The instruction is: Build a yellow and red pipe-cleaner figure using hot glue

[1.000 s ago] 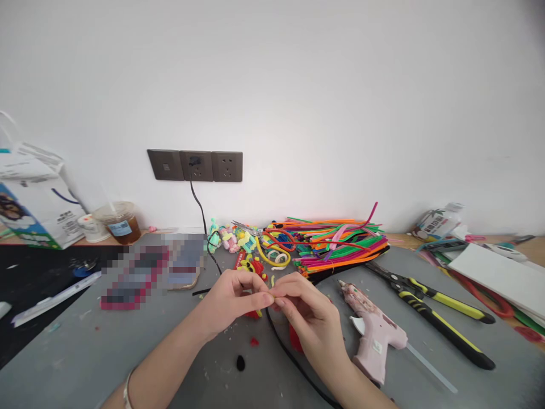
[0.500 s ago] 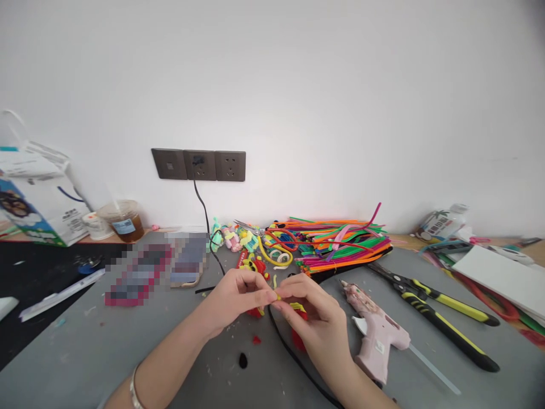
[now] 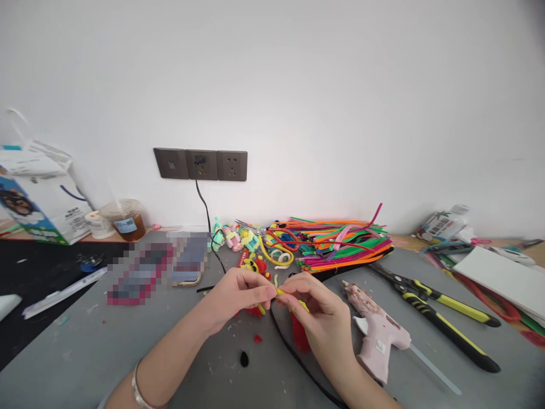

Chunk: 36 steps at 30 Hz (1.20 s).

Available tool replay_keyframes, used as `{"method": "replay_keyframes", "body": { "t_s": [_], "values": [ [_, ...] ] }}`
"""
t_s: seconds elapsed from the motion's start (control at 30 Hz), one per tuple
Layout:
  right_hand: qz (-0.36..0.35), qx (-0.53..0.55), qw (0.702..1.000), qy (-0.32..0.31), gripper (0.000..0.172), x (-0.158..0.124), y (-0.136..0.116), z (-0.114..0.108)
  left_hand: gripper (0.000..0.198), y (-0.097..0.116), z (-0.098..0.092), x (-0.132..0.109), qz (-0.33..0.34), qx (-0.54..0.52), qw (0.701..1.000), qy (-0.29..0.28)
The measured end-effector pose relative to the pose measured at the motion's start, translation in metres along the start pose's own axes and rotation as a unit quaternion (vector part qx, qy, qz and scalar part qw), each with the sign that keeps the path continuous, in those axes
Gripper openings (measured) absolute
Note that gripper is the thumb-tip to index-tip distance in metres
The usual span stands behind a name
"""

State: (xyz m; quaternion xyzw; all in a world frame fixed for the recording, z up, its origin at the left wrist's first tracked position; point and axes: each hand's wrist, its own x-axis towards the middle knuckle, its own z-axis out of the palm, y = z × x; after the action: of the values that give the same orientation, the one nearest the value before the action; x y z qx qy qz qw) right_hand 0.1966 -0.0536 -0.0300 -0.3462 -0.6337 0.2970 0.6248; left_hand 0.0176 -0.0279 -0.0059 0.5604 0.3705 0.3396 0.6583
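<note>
A small piece of yellow pipe cleaner [image 3: 279,291] is pinched between both hands near the middle of the view. My left hand [image 3: 244,295] grips its left end with thumb and fingertips. My right hand [image 3: 315,304] holds the other side, its thumb and index finger close together. Behind the left fingers sits a red and yellow fuzzy figure [image 3: 256,266], partly hidden. A red fuzzy piece [image 3: 300,335] lies under my right hand, mostly covered. On the mat below are a black oval bit [image 3: 244,359] and a red scrap [image 3: 258,338].
Bundled pipe cleaners [image 3: 344,244] lie behind the hands, with scissors [image 3: 251,227] beside them. To the right are a pink glue gun [image 3: 377,335] and long-handled pliers [image 3: 434,307]. Its black cord [image 3: 293,346] crosses the mat. Two phones [image 3: 187,261] and a drink cup [image 3: 128,218] stand left.
My fingertips have drawn slightly apart, showing more of the yellow piece between them. The whole view has shifted a little; the things on the mat stay in place.
</note>
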Motion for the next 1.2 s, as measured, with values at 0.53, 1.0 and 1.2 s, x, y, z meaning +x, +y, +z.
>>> {"method": "replay_keyframes", "body": {
  "t_s": [0.53,1.0,1.2],
  "values": [
    [0.083,0.069,0.993,-0.041,0.012,0.000,0.006,0.000,0.030,-0.001,-0.002,0.001,0.019,0.068,0.997,0.032],
    [0.159,0.125,0.978,0.052,0.022,0.001,0.011,0.004,0.034,0.007,-0.048,0.004,0.139,0.454,0.842,0.257],
    [0.145,0.109,0.979,0.087,0.020,0.002,0.010,0.003,0.022,-0.016,-0.038,0.013,0.156,0.544,0.793,0.223]
  ]
}}
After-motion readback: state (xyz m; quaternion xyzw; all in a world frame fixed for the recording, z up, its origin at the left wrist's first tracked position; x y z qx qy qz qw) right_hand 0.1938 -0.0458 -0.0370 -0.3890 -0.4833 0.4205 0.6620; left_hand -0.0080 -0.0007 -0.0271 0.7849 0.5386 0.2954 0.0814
